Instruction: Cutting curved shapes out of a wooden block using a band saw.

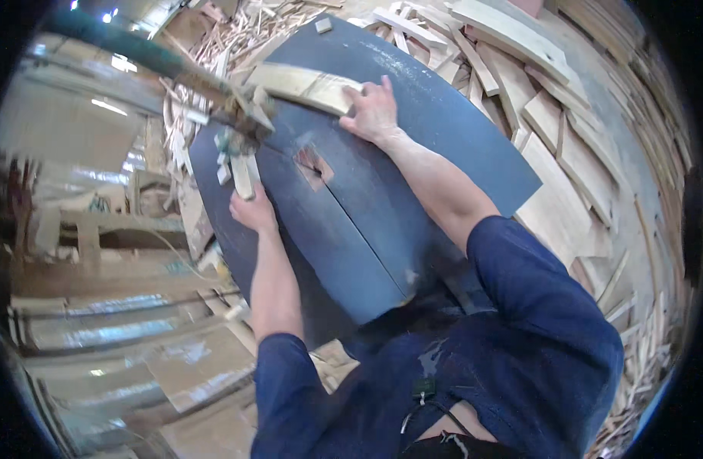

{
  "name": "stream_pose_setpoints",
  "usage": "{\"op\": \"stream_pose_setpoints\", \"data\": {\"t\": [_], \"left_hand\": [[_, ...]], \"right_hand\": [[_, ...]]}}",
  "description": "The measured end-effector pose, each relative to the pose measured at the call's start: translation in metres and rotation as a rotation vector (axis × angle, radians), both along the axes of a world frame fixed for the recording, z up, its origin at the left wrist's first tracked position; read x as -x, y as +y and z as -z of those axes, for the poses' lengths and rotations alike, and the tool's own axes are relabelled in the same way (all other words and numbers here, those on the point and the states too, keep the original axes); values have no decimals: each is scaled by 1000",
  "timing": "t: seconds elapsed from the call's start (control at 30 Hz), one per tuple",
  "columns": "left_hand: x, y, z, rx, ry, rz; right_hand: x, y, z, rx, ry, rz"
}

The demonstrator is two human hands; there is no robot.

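My right hand [374, 111] grips the right end of a pale curved board [305, 84], its thumb and fingers closed at the edge. The board lies across the far part of a dark saw table [458, 145]. On the left, my left hand [253, 210] pinches the near end of a short pale wood strip [246, 177]. The strip's far end reaches under the saw's guide assembly [248, 115], which hides part of it. Whether strip and board touch cannot be made out. The blade itself does not show clearly.
A green machine arm [122, 50] comes in from the upper left. The table has a worn insert [315, 167] and a long slit running toward me. A small wood block [323, 25] sits at the far edge. Planks [562, 195] and offcuts [252, 27] are heaped around.
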State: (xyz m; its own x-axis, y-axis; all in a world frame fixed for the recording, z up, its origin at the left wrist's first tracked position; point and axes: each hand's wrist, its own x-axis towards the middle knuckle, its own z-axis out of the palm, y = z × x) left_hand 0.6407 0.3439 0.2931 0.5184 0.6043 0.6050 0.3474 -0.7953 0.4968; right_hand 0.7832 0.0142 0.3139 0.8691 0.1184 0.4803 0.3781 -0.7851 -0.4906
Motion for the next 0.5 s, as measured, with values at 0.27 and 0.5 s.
{"op": "stream_pose_setpoints", "data": {"t": [0.27, 0.5], "left_hand": [[161, -97, -15, 96, -67, -26], [329, -223, -50, 374, -53, -65]], "right_hand": [[95, -93, 17, 5, -170, 269], [370, -62, -16, -709, 539, -318]]}}
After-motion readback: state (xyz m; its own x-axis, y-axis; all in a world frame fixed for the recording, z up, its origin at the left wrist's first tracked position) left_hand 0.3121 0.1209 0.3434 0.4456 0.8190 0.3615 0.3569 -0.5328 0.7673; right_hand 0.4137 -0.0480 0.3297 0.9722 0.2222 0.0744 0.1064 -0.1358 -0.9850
